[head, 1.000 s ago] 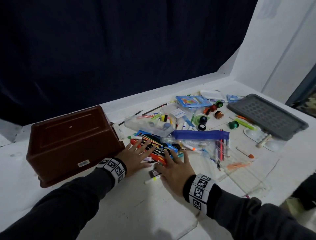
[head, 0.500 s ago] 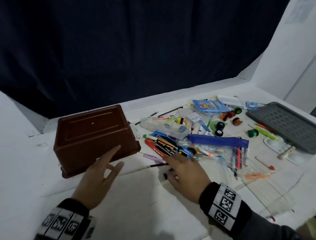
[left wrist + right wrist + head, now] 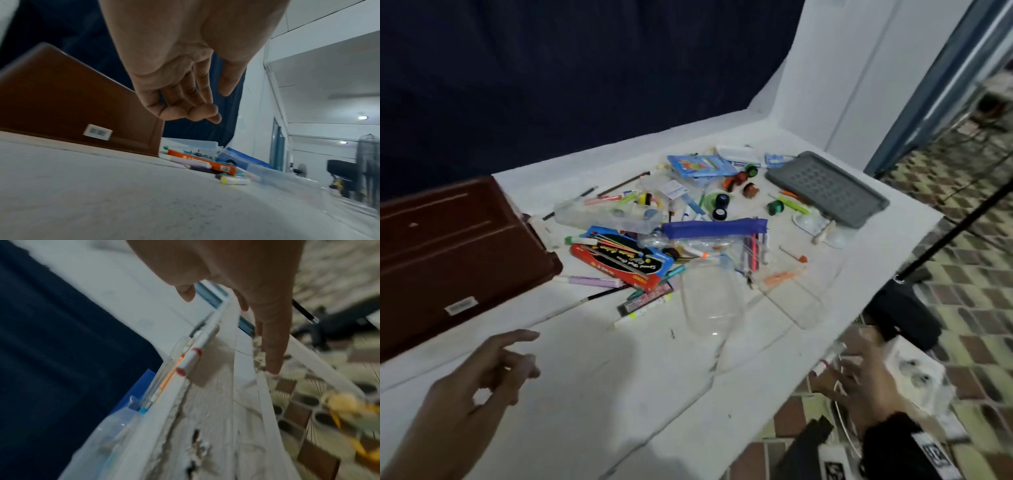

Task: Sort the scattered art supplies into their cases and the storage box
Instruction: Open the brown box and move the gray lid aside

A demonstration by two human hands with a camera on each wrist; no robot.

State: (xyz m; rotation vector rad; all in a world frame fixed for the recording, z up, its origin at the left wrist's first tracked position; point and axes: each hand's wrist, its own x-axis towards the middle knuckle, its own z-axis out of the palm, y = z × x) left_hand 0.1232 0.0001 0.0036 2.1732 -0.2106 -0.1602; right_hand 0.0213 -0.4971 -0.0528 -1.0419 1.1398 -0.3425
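The brown plastic storage box (image 3: 448,253) sits upside down at the left of the white tabletop (image 3: 619,394). It lies just beside the pile of art supplies. In the pile are a red and blue flat pencil box (image 3: 621,262), a clear pouch with a blue zip top (image 3: 714,230), a pale purple marker (image 3: 592,281) and little round paint pots (image 3: 775,207). A grey plastic tray (image 3: 828,188) lies at the far right.

The left hand (image 3: 479,380) hovers above the tabletop, near the box. Its grip is loose, fingers a little curled, holding nothing. The right hand (image 3: 866,373) is past the tabletop's edge, over the tiled floor. Its fingers are straight and apart, and it holds nothing. A white marker with red ends (image 3: 190,361) is right at that edge, near the fingers.

The box looks stiff and light but wide and smooth, so two hands on its long sides may be best to turn it over. The markers are thin and round, so they may roll; pinch each one in the middle. The clear pouch looks soft and floppy, so take hold of its zip top.
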